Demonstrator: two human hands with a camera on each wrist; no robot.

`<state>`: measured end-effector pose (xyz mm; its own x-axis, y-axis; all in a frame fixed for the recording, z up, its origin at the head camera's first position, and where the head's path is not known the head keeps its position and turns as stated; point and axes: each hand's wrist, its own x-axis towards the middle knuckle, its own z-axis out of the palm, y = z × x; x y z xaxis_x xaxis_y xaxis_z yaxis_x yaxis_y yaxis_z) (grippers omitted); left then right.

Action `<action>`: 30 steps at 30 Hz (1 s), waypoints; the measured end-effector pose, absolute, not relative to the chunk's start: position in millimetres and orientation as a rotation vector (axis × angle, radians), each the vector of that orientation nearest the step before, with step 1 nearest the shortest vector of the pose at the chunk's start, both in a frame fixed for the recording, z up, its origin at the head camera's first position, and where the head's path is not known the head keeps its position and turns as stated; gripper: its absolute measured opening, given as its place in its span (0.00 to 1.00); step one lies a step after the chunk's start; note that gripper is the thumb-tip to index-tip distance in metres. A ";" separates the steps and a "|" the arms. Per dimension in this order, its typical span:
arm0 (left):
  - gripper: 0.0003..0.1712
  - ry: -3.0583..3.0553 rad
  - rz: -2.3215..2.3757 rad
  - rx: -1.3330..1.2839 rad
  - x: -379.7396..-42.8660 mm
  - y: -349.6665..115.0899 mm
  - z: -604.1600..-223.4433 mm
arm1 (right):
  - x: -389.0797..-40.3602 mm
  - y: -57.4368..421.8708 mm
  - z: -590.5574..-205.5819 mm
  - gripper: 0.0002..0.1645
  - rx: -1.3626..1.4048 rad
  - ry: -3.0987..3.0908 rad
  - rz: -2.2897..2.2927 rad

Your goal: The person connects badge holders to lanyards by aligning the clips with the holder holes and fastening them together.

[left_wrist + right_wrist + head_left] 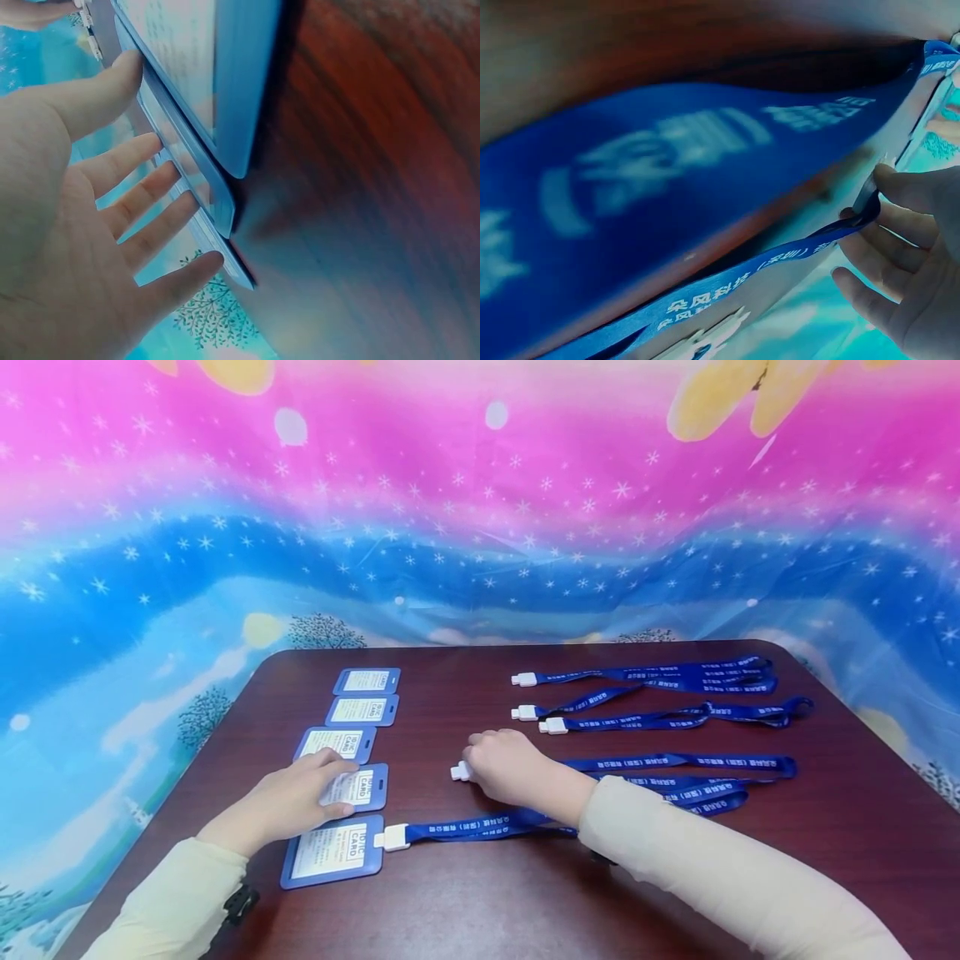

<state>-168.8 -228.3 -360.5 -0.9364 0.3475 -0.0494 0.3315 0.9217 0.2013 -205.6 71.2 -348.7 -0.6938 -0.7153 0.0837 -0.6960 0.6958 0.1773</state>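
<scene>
In the head view my left hand (281, 797) lies over a blue-framed card holder (372, 787), its thumb and fingers spread across the card. The left wrist view shows those fingers extended against the holders' edges. My right hand (517, 768) pinches a blue lanyard (675, 764) near its end, and the white clip (460, 771) pokes out to the left of the fingers. In the right wrist view thumb and fingertips meet on the strap (866, 214). Nearest me, another card holder (333, 852) joins the white clip (396, 837) of a second lanyard (465, 827).
Three more card holders (366, 681) run up the left side of the dark wooden table (465, 910). Several blue lanyards (675, 677) with white clips lie at the right, some partly behind my right forearm. A patterned cloth (480, 527) hangs behind the table.
</scene>
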 end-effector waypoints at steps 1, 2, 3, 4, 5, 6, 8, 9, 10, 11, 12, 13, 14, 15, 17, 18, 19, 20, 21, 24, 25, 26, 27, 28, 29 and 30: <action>0.37 2.998 0.291 0.533 -169.2 -228.6 -360.9 | -205.7 67.5 -348.2 0.11 1.161 -2.755 -0.209; 0.37 2.999 0.292 0.536 -169.6 -229.0 -361.4 | -206.0 63.7 -348.0 0.12 1.164 -2.758 -0.225; 0.37 2.999 0.294 0.536 -169.8 -229.2 -361.8 | -206.1 59.9 -347.7 0.12 1.166 -2.763 -0.242; 0.37 3.001 0.295 0.538 -170.0 -229.4 -362.2 | -206.1 56.1 -347.3 0.13 1.169 -2.764 -0.257; 0.37 3.001 0.295 0.540 -170.2 -229.6 -362.4 | -206.5 52.3 -347.5 0.13 1.172 -2.762 -0.269; 0.37 3.001 0.297 0.541 -170.4 -229.7 -362.6 | -207.0 48.4 -347.7 0.14 1.177 -2.758 -0.279; 0.37 3.000 0.301 0.544 -170.6 -229.8 -362.6 | -208.0 40.7 -348.3 0.15 1.191 -2.751 -0.297; 0.37 2.999 0.302 0.546 -170.7 -229.9 -362.5 | -208.3 37.0 -348.5 0.15 1.200 -2.745 -0.303; 0.37 2.996 0.306 0.546 -170.7 -230.0 -362.4 | -208.6 33.3 -349.1 0.15 1.210 -2.735 -0.308; 0.37 2.994 0.309 0.547 -170.7 -230.1 -362.2 | -208.9 29.7 -349.5 0.16 1.221 -2.728 -0.313; 0.37 2.991 0.314 0.549 -170.6 -230.1 -362.0 | -209.0 26.3 -349.9 0.16 1.230 -2.718 -0.319; 0.37 2.988 0.317 0.550 -170.4 -230.2 -361.8 | -208.8 23.1 -350.4 0.16 1.241 -2.707 -0.325; 0.38 2.987 0.320 0.551 -170.3 -230.1 -361.8 | -208.7 19.9 -350.9 0.16 1.251 -2.694 -0.326; 0.38 2.985 0.325 0.549 -170.0 -230.1 -361.9 | -208.6 17.0 -351.2 0.16 1.261 -2.679 -0.332; 0.37 2.985 0.335 0.548 -169.8 -229.9 -362.2 | -208.4 11.6 -351.9 0.16 1.278 -2.654 -0.343; 0.37 2.985 0.341 0.545 -169.6 -229.7 -362.5 | -208.2 9.2 -352.1 0.16 1.285 -2.644 -0.348; 0.37 2.986 0.346 0.541 -169.4 -229.5 -362.8 | -208.0 6.9 -352.4 0.17 1.292 -2.635 -0.356; 0.38 2.987 0.352 0.539 -169.2 -229.3 -363.2 | -207.8 4.8 -352.7 0.17 1.300 -2.628 -0.362; 0.38 2.990 0.358 0.535 -168.8 -229.1 -363.6 | -207.6 2.9 -352.8 0.17 1.308 -2.621 -0.369; 0.38 2.999 0.365 0.539 -168.0 -228.6 -364.9 | -207.3 -2.1 -353.9 0.17 1.330 -2.612 -0.373; 0.38 3.003 0.366 0.540 -167.7 -228.5 -365.3 | -207.3 -3.4 -354.3 0.17 1.338 -2.610 -0.372; 0.38 3.006 0.366 0.543 -167.5 -228.2 -365.5 | -207.5 -4.5 -354.7 0.16 1.344 -2.610 -0.366; 0.38 3.009 0.367 0.542 -167.3 -228.0 -365.8 | -207.6 -5.5 -355.0 0.16 1.345 -2.611 -0.364; 0.38 3.012 0.367 0.542 -167.0 -227.6 -365.8 | -207.8 -6.3 -355.4 0.15 1.345 -2.613 -0.359; 0.38 3.014 0.367 0.539 -166.8 -227.1 -365.7 | -207.9 -7.0 -355.5 0.15 1.343 -2.618 -0.355; 0.38 3.017 0.368 0.535 -166.4 -226.5 -365.4 | -208.1 -7.6 -355.7 0.15 1.341 -2.624 -0.350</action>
<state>-166.4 -226.5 -365.4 -0.9384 0.3453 -0.0130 0.3321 0.9116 0.2424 -208.1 -7.6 -355.7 -0.5795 -0.8136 0.0476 -0.7727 0.5671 0.2852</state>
